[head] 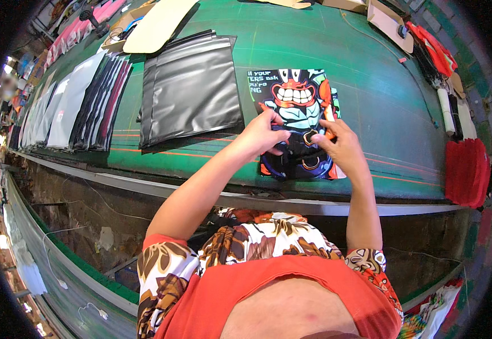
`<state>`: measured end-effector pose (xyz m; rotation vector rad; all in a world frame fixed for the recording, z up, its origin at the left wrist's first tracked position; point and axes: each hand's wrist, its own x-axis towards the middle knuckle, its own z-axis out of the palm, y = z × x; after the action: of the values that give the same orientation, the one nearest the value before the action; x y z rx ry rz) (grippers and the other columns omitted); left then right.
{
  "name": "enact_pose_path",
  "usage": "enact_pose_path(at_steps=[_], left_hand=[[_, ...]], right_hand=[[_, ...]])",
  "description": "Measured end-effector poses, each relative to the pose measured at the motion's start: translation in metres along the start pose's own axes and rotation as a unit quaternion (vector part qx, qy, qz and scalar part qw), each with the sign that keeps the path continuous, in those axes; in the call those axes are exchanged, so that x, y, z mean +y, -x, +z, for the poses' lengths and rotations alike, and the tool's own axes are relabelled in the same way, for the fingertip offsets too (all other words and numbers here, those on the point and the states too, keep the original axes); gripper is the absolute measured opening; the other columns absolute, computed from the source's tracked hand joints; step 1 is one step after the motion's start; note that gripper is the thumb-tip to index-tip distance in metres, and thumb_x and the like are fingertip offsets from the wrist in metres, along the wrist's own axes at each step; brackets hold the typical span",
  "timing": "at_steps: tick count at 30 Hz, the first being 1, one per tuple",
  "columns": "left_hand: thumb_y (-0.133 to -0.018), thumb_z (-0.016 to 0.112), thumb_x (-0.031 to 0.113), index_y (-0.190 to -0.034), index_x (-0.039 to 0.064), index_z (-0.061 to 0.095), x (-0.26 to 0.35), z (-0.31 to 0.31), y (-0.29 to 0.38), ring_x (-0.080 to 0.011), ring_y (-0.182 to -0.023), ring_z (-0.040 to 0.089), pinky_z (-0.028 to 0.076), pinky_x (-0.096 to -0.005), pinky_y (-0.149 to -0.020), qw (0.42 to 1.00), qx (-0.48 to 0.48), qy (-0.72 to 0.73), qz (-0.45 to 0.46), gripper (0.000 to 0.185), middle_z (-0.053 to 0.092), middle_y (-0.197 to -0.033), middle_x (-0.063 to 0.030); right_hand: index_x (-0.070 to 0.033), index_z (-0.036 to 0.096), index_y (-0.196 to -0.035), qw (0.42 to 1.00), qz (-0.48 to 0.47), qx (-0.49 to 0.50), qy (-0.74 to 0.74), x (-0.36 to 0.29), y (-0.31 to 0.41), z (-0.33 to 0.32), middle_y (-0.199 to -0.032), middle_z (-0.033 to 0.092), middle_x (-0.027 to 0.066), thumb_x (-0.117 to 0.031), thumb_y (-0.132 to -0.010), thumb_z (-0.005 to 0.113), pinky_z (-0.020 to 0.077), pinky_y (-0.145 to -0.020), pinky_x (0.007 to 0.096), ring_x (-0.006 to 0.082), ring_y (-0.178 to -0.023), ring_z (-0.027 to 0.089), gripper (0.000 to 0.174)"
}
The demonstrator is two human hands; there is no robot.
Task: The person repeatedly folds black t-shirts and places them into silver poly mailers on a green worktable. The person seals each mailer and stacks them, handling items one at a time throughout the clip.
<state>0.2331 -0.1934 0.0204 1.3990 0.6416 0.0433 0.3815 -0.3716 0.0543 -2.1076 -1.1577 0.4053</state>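
A folded piece of printed fabric (299, 112) lies on the green tabletop in front of me. It is mostly black, with a grinning cartoon figure and some writing. My left hand (269, 133) touches its left side, with thumb and fingertips spread over the print. On its right side rests my right hand (343, 142), thumb inward and fingers bent. Whether either hand pinches the cloth cannot be made out. To the left of the fabric lies a stack of black plastic bags (190, 87), apart from my left hand.
Folded garments (80, 101) stand in overlapping rows at the left. A cream board (159, 27) lies behind the black bags. A green work table (381, 106) carries a cord across its far right, near an open cardboard box (388, 23). Red cloth (466, 171) hangs at the right edge.
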Motion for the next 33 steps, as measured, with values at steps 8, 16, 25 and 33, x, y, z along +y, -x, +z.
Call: enact_pose_path(at_steps=[8,16,25,33], left_hand=[[-0.098,0.056,0.005,-0.135,0.007,0.050,-0.017,-0.005,0.004,-0.0153,-0.092,0.063,0.057,-0.0323,-0.074,0.994,-0.054,0.032,0.093,0.037,0.062,-0.108,-0.0065],[-0.078,0.072,0.004,-0.102,0.004,0.064,-0.044,-0.166,0.086,-0.0352,-0.091,0.067,0.055,-0.0421,-0.080,0.761,0.265,-0.509,0.304,0.025,0.068,-0.098,-0.0158],[-0.086,0.056,0.011,-0.092,0.008,0.056,-0.064,-0.228,0.087,-0.0338,-0.084,0.068,0.054,-0.0440,-0.068,0.717,0.130,-0.610,0.312,0.007,0.068,-0.088,-0.0137],[-0.079,0.070,0.011,-0.086,0.007,0.058,-0.047,-0.249,0.066,-0.0365,-0.082,0.065,0.052,-0.0439,-0.067,0.763,0.127,-0.537,0.337,0.015,0.066,-0.082,-0.0132]], right_hand=[[-0.002,0.066,-0.113,0.973,-0.105,0.029,0.201,-0.037,0.001,0.047,-0.108,0.062,0.0141,-0.017,-0.084,0.074,0.0537,-0.078,0.0432,0.0340,-0.093,0.066,0.034],[-0.002,0.069,-0.106,0.981,-0.086,0.089,0.148,-0.030,0.008,0.055,-0.102,0.066,0.0152,-0.016,-0.086,0.071,0.0523,-0.076,0.0439,0.0363,-0.089,0.066,0.025],[-0.002,0.071,-0.104,0.982,-0.050,0.072,0.169,-0.038,-0.003,0.053,-0.098,0.066,0.0165,-0.018,-0.086,0.072,0.0517,-0.074,0.0416,0.0347,-0.085,0.067,0.025],[0.003,0.070,-0.095,0.977,-0.021,0.161,0.141,-0.083,-0.005,0.015,-0.078,0.063,0.0092,-0.013,-0.086,0.070,0.0440,-0.063,0.0287,0.0138,-0.066,0.056,0.018]])
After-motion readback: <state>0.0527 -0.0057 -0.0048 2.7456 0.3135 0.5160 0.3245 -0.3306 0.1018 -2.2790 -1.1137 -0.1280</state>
